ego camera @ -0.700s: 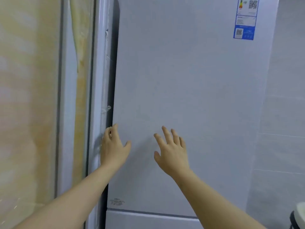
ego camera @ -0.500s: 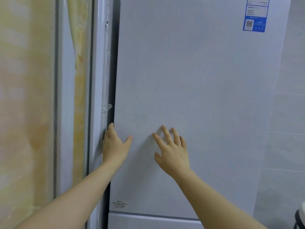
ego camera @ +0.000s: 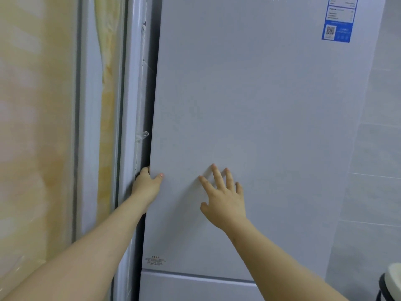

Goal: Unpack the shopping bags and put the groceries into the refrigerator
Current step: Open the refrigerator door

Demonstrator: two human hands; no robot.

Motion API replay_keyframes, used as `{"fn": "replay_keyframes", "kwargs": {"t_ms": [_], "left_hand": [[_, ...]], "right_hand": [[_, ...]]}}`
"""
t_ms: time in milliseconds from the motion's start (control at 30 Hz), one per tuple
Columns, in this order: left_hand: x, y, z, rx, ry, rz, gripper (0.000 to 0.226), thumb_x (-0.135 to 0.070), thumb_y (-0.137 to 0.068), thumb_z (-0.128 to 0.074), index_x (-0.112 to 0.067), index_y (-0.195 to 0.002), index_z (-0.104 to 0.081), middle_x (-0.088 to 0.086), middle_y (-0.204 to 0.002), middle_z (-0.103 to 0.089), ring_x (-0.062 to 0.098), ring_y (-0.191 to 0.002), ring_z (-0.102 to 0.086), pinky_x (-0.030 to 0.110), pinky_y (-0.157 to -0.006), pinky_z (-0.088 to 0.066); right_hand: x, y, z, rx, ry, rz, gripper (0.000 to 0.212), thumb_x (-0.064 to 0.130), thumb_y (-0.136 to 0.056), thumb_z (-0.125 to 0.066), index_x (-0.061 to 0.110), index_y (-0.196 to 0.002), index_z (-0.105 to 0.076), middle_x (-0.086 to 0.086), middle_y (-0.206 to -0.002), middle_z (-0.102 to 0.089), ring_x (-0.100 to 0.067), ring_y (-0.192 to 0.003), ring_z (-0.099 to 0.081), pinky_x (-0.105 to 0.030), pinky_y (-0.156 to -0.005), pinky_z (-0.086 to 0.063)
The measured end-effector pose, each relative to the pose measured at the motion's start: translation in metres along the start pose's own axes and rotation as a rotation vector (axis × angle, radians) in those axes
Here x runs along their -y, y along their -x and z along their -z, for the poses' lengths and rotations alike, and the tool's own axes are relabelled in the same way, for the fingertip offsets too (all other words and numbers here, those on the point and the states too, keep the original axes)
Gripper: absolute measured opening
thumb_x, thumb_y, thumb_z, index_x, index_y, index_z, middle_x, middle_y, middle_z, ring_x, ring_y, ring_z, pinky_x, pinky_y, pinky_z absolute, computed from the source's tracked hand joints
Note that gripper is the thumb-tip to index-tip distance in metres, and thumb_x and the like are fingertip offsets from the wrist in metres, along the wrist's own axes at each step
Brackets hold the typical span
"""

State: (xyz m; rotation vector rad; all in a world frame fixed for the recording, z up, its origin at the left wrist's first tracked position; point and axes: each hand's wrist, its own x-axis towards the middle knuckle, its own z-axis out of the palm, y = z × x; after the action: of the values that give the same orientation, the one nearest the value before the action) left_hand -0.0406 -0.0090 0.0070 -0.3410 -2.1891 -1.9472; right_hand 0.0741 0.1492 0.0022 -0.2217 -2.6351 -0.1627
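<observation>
A tall pale grey refrigerator door [ego camera: 249, 109] fills most of the view and is closed. My left hand [ego camera: 146, 185] grips its left edge at mid height, fingers hooked behind the edge into the dark gap and the thumb lying on the door front. My right hand [ego camera: 223, 197] lies flat against the door face to the right of it, fingers spread and straight. A second, lower door [ego camera: 195, 287] begins below a seam. No groceries or shopping bags are in sight.
A white frame [ego camera: 130, 105] and a yellowish wrapped panel [ego camera: 32, 127] stand close on the left of the refrigerator. Grey wall tiles [ego camera: 373, 170] are on the right. A blue label [ego camera: 337, 29] sits at the door's top right. A white and black object [ego camera: 391, 283] shows at the bottom right corner.
My left hand slid left to the door's edge and its fingers curled behind it. My right hand stayed flat on the door. The view shifted slightly.
</observation>
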Motion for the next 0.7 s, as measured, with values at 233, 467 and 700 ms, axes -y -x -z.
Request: {"fn": "replay_keyframes", "kwargs": {"t_ms": [233,467,700], "left_hand": [[-0.001,0.036,0.006,-0.104,0.021,-0.027,0.046,-0.022,-0.095,-0.052,-0.009,-0.136,-0.037,0.008,-0.127,-0.053,0.026,-0.107,-0.055,0.041,-0.090,-0.048],[-0.021,0.122,0.023,-0.199,0.088,-0.095,0.040,-0.022,-0.091,-0.059,-0.012,-0.126,-0.043,0.000,-0.109,-0.055,0.018,-0.092,-0.055,0.031,-0.077,-0.045],[-0.033,0.225,0.032,-0.252,0.111,-0.235,0.018,-0.022,-0.093,-0.056,-0.021,-0.111,-0.052,-0.014,-0.092,-0.057,0.007,-0.086,-0.056,0.019,-0.069,-0.041]], "right_hand": [[0.008,0.026,0.006,-0.033,-0.081,-0.004,0.066,0.027,-0.092,-0.045,0.037,-0.147,-0.008,0.001,-0.156,0.022,-0.033,-0.142,0.019,-0.046,-0.116,0.000],[0.029,0.079,0.034,-0.047,-0.259,-0.016,0.066,0.029,-0.091,-0.047,0.033,-0.145,-0.010,-0.006,-0.157,0.017,-0.031,-0.144,0.009,-0.045,-0.116,-0.007],[0.035,0.162,0.067,-0.045,-0.426,-0.004,0.069,0.038,-0.092,-0.047,0.032,-0.148,-0.006,-0.003,-0.158,0.009,-0.027,-0.144,-0.005,-0.041,-0.113,-0.016]]}}
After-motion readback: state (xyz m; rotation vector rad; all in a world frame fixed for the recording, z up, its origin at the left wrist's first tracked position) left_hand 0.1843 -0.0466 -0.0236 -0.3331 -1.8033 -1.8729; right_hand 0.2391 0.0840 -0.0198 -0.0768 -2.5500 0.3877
